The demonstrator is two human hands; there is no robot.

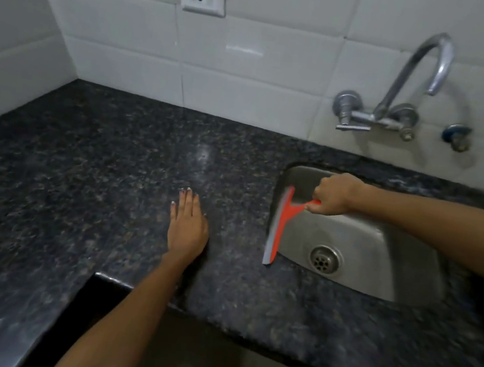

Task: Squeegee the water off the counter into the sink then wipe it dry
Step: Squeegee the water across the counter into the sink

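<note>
Gripping the orange plastic squeegee (pixel 280 220) by its handle, the right hand (pixel 334 194) curls over the rectangular stainless-steel sink (pixel 380 249); the handle is mostly hidden by the fingers. Its grey rubber blade lies along the sink's left rim, the lower tip on the speckled dark granite counter (pixel 95 178). The left hand (pixel 186 227) rests flat on the counter, fingers straight and together. Water is hard to make out. A curved chrome tap (pixel 417 74) juts from glossy white tiles.
</note>
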